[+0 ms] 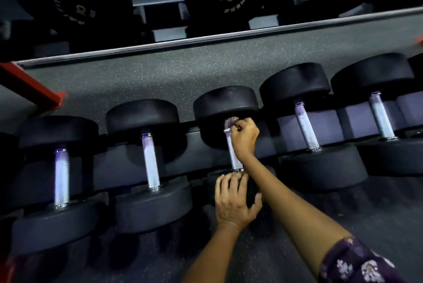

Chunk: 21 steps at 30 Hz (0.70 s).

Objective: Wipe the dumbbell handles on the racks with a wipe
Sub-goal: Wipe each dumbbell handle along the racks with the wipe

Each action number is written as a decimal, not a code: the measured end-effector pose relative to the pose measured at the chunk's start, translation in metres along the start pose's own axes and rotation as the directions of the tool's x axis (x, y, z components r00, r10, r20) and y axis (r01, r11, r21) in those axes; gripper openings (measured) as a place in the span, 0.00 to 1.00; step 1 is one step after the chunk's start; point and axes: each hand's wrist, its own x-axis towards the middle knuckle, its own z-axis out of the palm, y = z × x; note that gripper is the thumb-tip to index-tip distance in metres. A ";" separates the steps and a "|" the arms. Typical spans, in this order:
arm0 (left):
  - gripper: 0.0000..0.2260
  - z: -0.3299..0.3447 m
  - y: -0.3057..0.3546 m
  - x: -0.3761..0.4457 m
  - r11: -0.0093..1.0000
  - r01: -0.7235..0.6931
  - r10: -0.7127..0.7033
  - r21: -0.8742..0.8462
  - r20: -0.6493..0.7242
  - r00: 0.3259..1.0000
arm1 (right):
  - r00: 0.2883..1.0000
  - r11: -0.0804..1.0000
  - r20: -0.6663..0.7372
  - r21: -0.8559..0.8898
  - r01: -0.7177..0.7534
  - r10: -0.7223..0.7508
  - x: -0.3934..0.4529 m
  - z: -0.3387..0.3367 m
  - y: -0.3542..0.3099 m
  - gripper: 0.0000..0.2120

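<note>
Right hand [243, 136] clutches wipe [230, 122] round handle [234, 154] — left hand [235, 200] grips the near dumbbell head [250, 187]

Dim gym corner, seen from above.
The floor [160, 72] is dark grey rubber with small pale speckles, and it shows between two rack tiers. A grey metal rail [229, 33] crosses at a slant. A red frame piece [34, 86] stands at the left. The light is low and bluish.

Dumbbell handles [150, 161] knurled, dull metal (chromed collars); heads [142, 114] matt rubber; wipe [230, 122] crumpled cloth.
</note>
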 end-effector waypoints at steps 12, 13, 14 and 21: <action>0.21 -0.001 0.001 0.000 1.000 0.005 -0.005 0.016 0.016 1.000 | 0.576 0.376 0.471 -0.454 0.808 -0.669 0.013 -0.015 0.028 0.15; 0.20 -0.001 0.001 0.001 1.000 0.002 -0.003 0.015 0.008 1.000 | 0.541 0.333 0.501 -0.448 0.830 -0.675 0.013 -0.012 0.027 0.15; 0.20 -0.001 0.001 0.001 1.000 0.000 0.000 0.016 0.001 1.000 | 0.492 0.255 0.562 -0.449 0.857 -0.665 0.015 -0.009 0.024 0.15; 0.21 -0.001 0.000 -0.001 1.000 0.005 -0.006 0.023 0.014 1.000 | 0.296 -0.145 0.851 -0.391 0.909 -0.434 0.022 -0.020 0.004 0.15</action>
